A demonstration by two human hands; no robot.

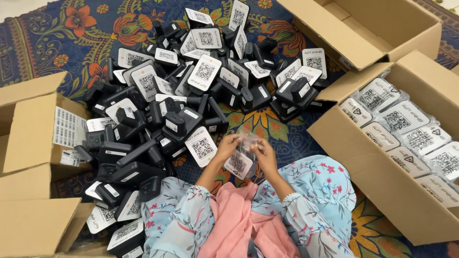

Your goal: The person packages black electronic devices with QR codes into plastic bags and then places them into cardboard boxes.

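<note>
Person sits on a patterned rug, both hands meeting in front of the lap; left hand and right hand each pinch an edge of a clear plastic bag, fingers narrowed on the film, seemingly spreading its mouth around a white-faced device that hangs just below, though the film is blurred and how far in the device sits is hard to tell. Heap of loose black devices sprawls left and far, within easy reach. Open cardboard box at right holds bagged units laid flat in rows, faces up. Another open box far right, flattened box flaps at left
</note>
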